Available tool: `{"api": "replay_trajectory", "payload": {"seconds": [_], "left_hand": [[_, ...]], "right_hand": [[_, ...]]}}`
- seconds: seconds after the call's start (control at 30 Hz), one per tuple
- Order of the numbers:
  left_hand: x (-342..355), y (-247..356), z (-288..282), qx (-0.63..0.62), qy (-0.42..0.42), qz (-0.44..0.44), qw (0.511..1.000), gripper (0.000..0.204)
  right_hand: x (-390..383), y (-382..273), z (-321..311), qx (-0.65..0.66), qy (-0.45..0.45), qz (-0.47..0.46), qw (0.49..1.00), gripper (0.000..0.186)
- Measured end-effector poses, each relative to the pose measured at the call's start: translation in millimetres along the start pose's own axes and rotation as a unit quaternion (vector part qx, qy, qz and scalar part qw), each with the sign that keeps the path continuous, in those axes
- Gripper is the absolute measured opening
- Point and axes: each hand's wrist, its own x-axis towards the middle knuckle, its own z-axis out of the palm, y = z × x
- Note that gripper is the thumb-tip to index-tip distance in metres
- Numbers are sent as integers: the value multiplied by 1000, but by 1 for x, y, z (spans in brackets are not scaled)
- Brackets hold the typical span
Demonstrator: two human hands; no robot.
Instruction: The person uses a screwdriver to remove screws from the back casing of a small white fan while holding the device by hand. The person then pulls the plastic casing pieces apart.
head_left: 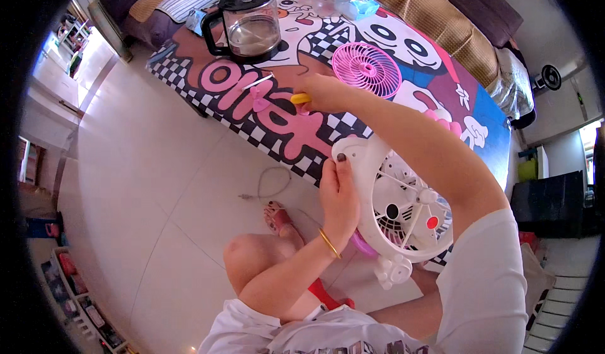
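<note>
My left hand point(338, 193) grips the rim of a small white fan housing point(403, 196), which stands on edge at the near side of the table and shows its open grille. My right hand point(324, 93) reaches forward over the table and is closed on a yellow-handled tool point(300, 98). Just left of that tool a small pink fan blade point(258, 97) lies beside a thin white stick point(258, 81). A round pink fan grille point(367, 69) rests on the table beyond my right hand.
The table wears a colourful cartoon-print cloth with a checkered border point(252, 127). A glass kettle with black lid and handle point(247, 25) stands at its far side. A white cable point(271, 184) lies on the pale tiled floor. My bent knee point(249, 256) is below.
</note>
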Motion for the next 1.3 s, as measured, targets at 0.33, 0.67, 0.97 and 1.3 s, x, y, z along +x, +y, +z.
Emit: {"api": "replay_trajectory", "payload": {"seconds": [0.33, 0.67, 0.97, 1.3], "left_hand": [[1, 0, 0, -56, 0, -24, 998, 29], [0, -6, 6, -35, 26, 4, 999, 30], [6, -9, 12, -70, 1, 4, 998, 31], [2, -7, 26, -37, -82, 31, 995, 31]], "right_hand": [[3, 4, -1, 11, -10, -19, 1000, 15], [-7, -19, -25, 154, -30, 60, 986, 22], [-52, -27, -60, 168, 58, 29, 984, 24], [-198, -54, -95, 315, 155, 71, 934, 21]]}}
